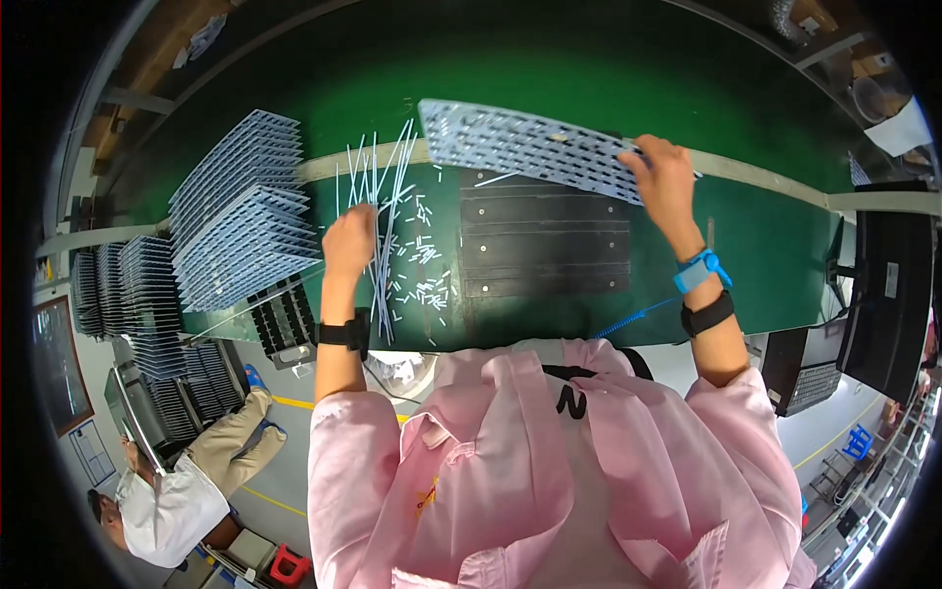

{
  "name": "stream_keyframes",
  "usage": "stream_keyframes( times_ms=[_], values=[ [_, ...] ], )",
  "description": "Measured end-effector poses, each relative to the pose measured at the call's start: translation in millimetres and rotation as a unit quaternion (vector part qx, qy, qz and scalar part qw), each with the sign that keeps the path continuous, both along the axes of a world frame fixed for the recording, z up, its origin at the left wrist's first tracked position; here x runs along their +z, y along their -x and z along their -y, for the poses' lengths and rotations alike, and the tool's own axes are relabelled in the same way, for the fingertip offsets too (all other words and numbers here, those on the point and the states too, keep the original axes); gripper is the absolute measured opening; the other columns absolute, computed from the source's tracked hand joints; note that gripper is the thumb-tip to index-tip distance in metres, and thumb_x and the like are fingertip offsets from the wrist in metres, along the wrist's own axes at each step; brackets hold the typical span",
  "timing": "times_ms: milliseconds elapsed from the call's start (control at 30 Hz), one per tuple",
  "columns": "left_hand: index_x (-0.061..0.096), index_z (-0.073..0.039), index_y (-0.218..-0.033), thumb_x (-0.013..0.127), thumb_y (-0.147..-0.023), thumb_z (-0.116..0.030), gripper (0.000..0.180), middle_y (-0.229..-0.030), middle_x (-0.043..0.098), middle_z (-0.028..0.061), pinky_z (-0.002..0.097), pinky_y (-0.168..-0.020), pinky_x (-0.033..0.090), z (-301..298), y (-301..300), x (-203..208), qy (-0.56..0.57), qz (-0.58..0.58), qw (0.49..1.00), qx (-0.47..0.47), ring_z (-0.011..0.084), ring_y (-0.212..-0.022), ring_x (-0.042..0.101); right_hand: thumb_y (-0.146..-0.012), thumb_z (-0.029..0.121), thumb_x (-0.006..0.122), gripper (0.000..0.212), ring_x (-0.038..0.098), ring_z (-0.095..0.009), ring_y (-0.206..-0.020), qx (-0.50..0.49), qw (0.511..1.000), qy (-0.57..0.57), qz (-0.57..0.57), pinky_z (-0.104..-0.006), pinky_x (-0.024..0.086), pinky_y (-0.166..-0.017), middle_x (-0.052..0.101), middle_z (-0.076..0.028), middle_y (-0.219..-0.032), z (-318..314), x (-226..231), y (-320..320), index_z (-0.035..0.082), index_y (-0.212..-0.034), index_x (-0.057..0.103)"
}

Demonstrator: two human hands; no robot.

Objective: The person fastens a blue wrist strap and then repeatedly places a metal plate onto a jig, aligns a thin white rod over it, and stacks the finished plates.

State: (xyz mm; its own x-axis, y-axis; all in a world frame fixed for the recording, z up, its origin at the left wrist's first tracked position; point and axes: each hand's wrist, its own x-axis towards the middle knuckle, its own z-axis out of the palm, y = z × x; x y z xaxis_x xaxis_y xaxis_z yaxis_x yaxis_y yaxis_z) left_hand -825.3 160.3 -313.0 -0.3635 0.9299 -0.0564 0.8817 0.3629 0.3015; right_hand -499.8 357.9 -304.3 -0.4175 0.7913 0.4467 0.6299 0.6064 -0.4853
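My right hand [663, 187] grips the right end of a pale grey perforated panel [530, 144], thumb on its face and fingers over its upper edge. The panel is tilted above the far part of a black ribbed plate [545, 240]. My left hand [350, 245] is closed at a loose bundle of long thin white strips [386, 255]. Strip ends fan out beyond the fist and more run down beside it; the fingertips are hidden. Many short white pieces [424, 245] lie scattered on the green table between the strips and the black plate.
Tall stacks of similar grey panels [240, 211] stand on the table's left, with more stacks [147, 285] beyond. A black slotted rack [283, 319] sits by the left front edge. A blue coiled cord [633, 319] runs to my right wristband. Another person [186, 491] works at lower left.
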Motion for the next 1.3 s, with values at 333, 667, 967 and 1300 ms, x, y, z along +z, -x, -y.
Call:
stream_keyframes(
  times_ms=[333,667,967,1300],
  values=[
    [0.057,-0.007,-0.091,0.063,-0.072,-0.020,0.024,-0.076,0.058,0.0118,0.0357,-0.065,0.045,-71,-52,50,-0.261,-0.126,0.932,-0.216,0.0317,-0.072,0.055,-0.073,0.016,0.060,0.012,0.050,-0.023,-0.066,0.123,0.990,-0.055,0.029,-0.0335,0.033,-0.062,0.054,-0.005,-0.067,21,-18,52,0.006,-0.072,0.054],
    [0.057,-0.007,-0.081,0.057,-0.076,-0.022,0.016,-0.056,0.052,0.0146,0.0407,-0.053,0.040,-78,-46,30,-0.067,-0.021,0.973,-0.222,0.0329,-0.061,0.053,-0.072,0.016,0.060,0.011,0.050,-0.022,-0.066,0.117,0.991,-0.032,0.049,-0.0338,0.034,-0.060,0.054,-0.004,-0.067,26,-13,49,0.006,-0.073,0.054],
    [0.057,-0.007,-0.080,0.058,-0.075,-0.021,0.015,-0.059,0.054,0.0140,0.0410,-0.051,0.040,-72,-50,29,-0.069,-0.034,0.970,-0.230,0.0321,-0.059,0.054,-0.071,0.015,0.061,0.011,0.051,-0.023,-0.067,0.107,0.992,-0.048,0.042,-0.0341,0.035,-0.060,0.054,-0.004,-0.067,35,-15,45,0.006,-0.072,0.055],
    [0.055,-0.007,-0.078,0.057,-0.076,-0.024,0.017,-0.059,0.055,0.0124,0.0405,-0.048,0.039,-65,-52,22,-0.077,-0.047,0.970,-0.227,0.0322,-0.057,0.053,-0.071,0.017,0.061,0.013,0.051,-0.023,-0.068,0.131,0.984,-0.024,0.122,-0.0349,0.035,-0.062,0.055,-0.005,-0.069,29,-16,29,0.006,-0.075,0.055]
  ],
)
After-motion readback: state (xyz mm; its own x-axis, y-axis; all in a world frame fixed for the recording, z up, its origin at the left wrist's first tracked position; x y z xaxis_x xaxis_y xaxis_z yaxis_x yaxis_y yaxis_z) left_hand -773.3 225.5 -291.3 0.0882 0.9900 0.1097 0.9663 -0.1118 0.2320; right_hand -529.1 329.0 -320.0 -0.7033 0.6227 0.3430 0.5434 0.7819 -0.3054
